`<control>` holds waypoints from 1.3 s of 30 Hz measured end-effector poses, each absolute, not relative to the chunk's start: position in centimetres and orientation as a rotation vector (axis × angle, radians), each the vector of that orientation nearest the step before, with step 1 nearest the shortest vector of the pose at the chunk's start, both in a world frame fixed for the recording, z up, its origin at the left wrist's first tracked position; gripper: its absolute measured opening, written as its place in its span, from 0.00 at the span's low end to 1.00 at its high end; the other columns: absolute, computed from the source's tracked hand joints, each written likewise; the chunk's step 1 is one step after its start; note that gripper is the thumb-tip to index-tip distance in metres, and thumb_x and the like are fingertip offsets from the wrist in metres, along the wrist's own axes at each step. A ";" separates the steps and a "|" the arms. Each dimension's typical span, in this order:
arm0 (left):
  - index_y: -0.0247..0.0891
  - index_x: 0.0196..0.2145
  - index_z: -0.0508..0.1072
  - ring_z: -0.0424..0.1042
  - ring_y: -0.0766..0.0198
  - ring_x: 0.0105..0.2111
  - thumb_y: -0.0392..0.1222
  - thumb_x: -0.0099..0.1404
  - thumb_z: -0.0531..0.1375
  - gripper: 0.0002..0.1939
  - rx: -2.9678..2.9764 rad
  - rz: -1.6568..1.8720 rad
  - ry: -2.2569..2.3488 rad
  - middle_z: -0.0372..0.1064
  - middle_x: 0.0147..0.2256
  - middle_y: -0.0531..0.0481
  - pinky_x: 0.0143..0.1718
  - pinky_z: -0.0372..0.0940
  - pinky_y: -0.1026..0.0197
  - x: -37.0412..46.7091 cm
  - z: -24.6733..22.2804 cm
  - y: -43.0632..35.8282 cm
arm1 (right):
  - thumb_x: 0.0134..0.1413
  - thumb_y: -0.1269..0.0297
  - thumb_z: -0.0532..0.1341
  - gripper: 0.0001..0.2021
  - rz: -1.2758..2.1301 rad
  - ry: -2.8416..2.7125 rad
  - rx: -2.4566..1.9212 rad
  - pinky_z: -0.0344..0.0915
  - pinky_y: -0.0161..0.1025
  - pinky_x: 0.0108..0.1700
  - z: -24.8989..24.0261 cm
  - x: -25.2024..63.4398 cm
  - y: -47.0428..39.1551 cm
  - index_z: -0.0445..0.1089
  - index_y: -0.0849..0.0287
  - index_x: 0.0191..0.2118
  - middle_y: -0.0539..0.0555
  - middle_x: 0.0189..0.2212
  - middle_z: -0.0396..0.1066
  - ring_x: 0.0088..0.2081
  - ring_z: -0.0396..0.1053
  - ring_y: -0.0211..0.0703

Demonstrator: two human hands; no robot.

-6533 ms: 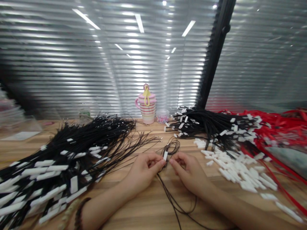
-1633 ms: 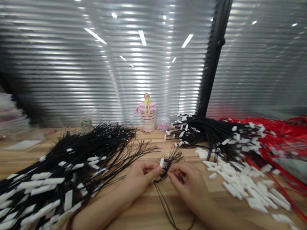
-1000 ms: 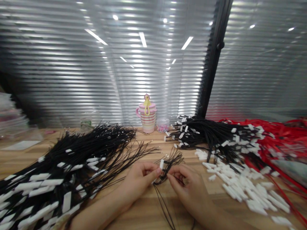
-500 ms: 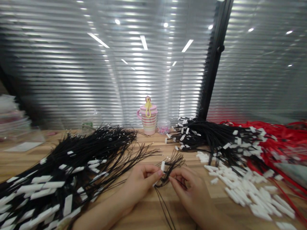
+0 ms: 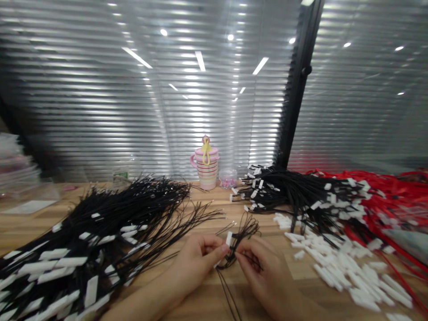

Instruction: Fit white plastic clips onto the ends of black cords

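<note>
Between thumb and fingers, my left hand (image 5: 200,258) pinches a small white plastic piece (image 5: 229,238) that stands up from the fingertips, with black cord about it. Close on its right, my right hand (image 5: 264,267) has its thumb and forefinger together on a thin black cord (image 5: 247,255). A loose bunch of looped black cords (image 5: 246,229) lies just beyond both hands. Two cord strands (image 5: 229,294) hang down toward the near edge between the wrists. The fingers partly hide where cord and white piece meet.
Black cords with white ends (image 5: 113,218) heap up on the left, another black bundle (image 5: 290,187) at the back right. Loose white pieces (image 5: 341,263) lie right, beside red cords (image 5: 394,196). A striped pink cup (image 5: 206,171) and a clear bead jar (image 5: 228,179) stand behind.
Both hands stay nearly in place, still pinching. The white piece and the fingers have shifted very slightly, and the camera view has tilted a little.
</note>
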State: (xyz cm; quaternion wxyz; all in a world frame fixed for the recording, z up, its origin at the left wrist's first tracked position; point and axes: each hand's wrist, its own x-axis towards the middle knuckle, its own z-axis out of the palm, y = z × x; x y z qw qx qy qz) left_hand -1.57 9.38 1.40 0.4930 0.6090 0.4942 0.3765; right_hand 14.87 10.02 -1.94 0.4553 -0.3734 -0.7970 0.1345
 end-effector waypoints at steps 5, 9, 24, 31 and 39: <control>0.30 0.27 0.72 0.57 0.69 0.25 0.48 0.55 0.57 0.15 1.512 0.918 1.187 0.63 0.23 0.51 0.26 0.51 0.68 -1.6 1.2 9.3 | 0.50 0.75 0.53 0.05 0.376 -1.980 -0.888 0.53 0.33 0.30 -2.1 14.8 10.0 0.64 0.60 0.28 0.51 0.25 0.63 0.29 0.60 0.37; 0.30 0.28 0.72 0.57 0.68 0.26 0.49 0.55 0.57 0.16 1.517 0.923 1.211 0.63 0.24 0.50 0.27 0.51 0.67 -1.7 0.9 9.3 | 0.50 0.75 0.54 0.05 0.401 -1.958 -0.870 0.53 0.32 0.30 -2.0 14.8 10.0 0.64 0.60 0.29 0.51 0.25 0.63 0.29 0.60 0.37; 0.34 0.32 0.73 0.59 0.70 0.27 0.49 0.49 0.63 0.16 1.077 1.340 1.268 0.66 0.29 0.50 0.25 0.53 0.70 -4.1 3.5 11.1 | 0.52 0.56 0.55 0.15 1.151 -1.657 -0.905 0.53 0.29 0.27 -0.7 15.3 11.3 0.71 0.64 0.32 0.50 0.22 0.62 0.26 0.58 0.33; 0.33 0.27 0.73 0.50 0.76 0.20 0.46 0.48 0.64 0.13 1.116 1.462 1.090 0.59 0.21 0.54 0.16 0.44 0.73 -4.7 5.7 10.9 | 0.47 0.60 0.61 0.13 2.056 -1.434 -0.540 0.51 0.27 0.20 -1.2 16.8 13.7 0.68 0.69 0.29 0.50 0.16 0.63 0.16 0.57 0.28; 0.33 0.25 0.73 0.60 0.67 0.28 0.47 0.57 0.56 0.14 1.849 0.988 1.023 0.63 0.25 0.48 0.30 0.55 0.67 -2.4 5.4 8.6 | 0.46 0.66 0.54 0.15 2.431 -1.250 -0.470 0.61 0.40 0.41 0.2 14.6 18.9 0.68 0.71 0.38 0.62 0.36 0.69 0.36 0.68 0.43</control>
